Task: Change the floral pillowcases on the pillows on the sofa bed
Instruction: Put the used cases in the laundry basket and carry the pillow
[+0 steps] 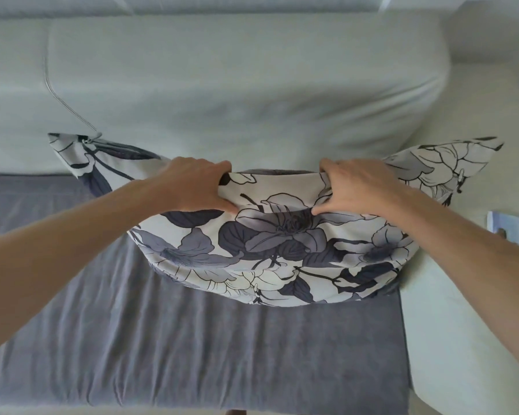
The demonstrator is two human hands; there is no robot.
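Hands, two, left (192,187) and right (357,187), each grip one floral pillowcase (270,244).

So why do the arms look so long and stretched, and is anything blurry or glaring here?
Head view: the wide-angle lens stretches both forearms toward the corners and bows the sofa back. Light is soft and even, no glare, only faint shadow under the floral pillow. The left hand and right hand are fairly sharp; the frame edges and grey cover look slightly smeared.
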